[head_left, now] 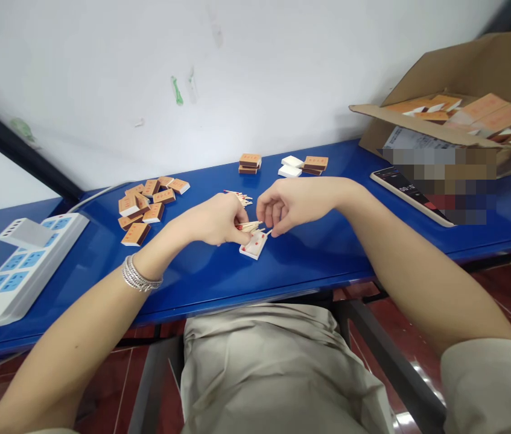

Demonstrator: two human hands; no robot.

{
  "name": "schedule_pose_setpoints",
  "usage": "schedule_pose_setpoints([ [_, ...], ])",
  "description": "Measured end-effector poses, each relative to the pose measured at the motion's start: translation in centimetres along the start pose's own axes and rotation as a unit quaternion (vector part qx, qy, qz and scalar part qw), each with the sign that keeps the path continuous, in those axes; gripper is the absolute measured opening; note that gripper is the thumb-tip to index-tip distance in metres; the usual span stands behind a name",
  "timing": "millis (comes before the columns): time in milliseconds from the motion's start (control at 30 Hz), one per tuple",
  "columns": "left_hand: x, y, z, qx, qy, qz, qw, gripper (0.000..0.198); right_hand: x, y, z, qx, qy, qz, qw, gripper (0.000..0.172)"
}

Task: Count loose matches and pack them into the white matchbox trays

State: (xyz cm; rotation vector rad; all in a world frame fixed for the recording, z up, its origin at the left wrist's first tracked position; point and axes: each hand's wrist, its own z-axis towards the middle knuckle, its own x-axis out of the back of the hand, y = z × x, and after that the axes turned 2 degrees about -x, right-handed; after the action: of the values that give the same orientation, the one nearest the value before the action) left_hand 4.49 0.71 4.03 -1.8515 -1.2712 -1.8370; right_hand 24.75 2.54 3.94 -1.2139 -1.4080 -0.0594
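My left hand (pixel 212 220) pinches a small bunch of red-tipped wooden matches (pixel 248 226) above a white matchbox tray (pixel 254 246). More matches lie in the tray. My right hand (pixel 289 206) is nearest the tray's far corner, its fingertips close to the match ends and holding nothing that I can see. A loose pile of matches (pixel 239 197) lies just beyond both hands. To the left, several orange matchboxes (pixel 146 204) lie in a heap. Beyond the hands are small stacks of orange matchboxes (pixel 250 163) and white trays (pixel 290 166).
The blue table's (pixel 255 283) front edge runs below my forearms. A white-and-blue power strip (pixel 24 265) lies at the left, and a phone (pixel 404 194) at the right. A cardboard box (pixel 445 114) of orange sleeves stands at the back right.
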Motion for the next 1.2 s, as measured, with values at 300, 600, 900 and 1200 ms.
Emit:
schedule_pose_setpoints([
  [300,0.9,-1.9,-1.1,0.039,0.007,-0.06,0.997,0.017,-0.6,0.0,0.7,-0.003,-0.017,0.009,1.0,0.017],
  [600,1.0,-3.0,-1.7,0.058,0.017,-0.071,0.996,0.019,-1.3,-0.2,1.1,0.111,0.055,-0.04,0.991,0.015],
  [900,0.9,-3.0,-1.8,0.068,0.016,-0.098,0.993,0.016,-2.4,-0.8,1.7,0.129,0.085,-0.084,0.984,0.016],
  [1200,1.1,-2.9,-2.1,0.05,0.017,-0.069,0.996,0.022,-3.0,-0.9,2.3,0.117,0.042,-0.13,0.984,0.017],
])
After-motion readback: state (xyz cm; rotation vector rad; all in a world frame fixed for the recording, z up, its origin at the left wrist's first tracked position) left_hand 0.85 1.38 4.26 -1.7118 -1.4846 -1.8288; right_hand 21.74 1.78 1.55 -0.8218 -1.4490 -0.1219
